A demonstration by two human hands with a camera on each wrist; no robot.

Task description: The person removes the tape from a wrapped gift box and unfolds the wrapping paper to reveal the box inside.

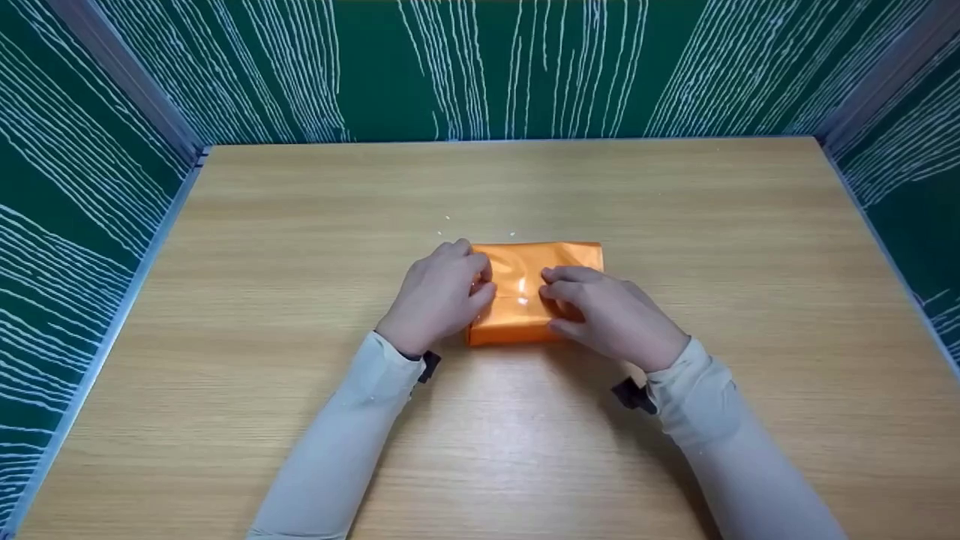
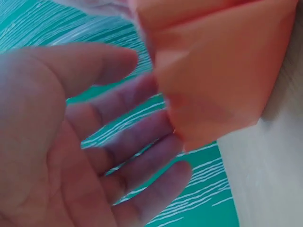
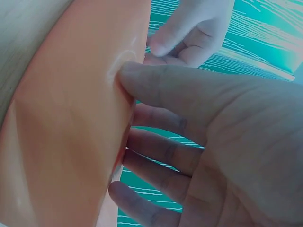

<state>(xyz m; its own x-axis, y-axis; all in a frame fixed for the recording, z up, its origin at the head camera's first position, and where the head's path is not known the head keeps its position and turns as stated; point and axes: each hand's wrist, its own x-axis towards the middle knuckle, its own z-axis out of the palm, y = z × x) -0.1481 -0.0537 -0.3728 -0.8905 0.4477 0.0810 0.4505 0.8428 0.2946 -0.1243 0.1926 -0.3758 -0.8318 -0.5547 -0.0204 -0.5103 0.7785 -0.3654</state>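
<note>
A glossy orange wrapped packet [image 1: 517, 262] lies on the table, its wrapping folded and creased at the end seen in the left wrist view. My left hand [image 1: 442, 292] is at the packet's left end. Its nearly straight fingers [image 2: 137, 146] touch the orange wrapping [image 2: 213, 80], while the thumb stands apart from it. Over the packet's right part is my right hand [image 1: 611, 311]. The thumb presses the orange surface [image 3: 66, 118] near an edge, and the extended fingers [image 3: 163, 146] rest against the top. What lies inside the wrapping is hidden.
The wood-grain table [image 1: 262, 247] has green panels with white streaks [image 1: 525, 67] at its back and sides. A few tiny white scraps [image 1: 512, 234] lie just behind the packet. Dark straps [image 1: 634, 395] circle both wrists.
</note>
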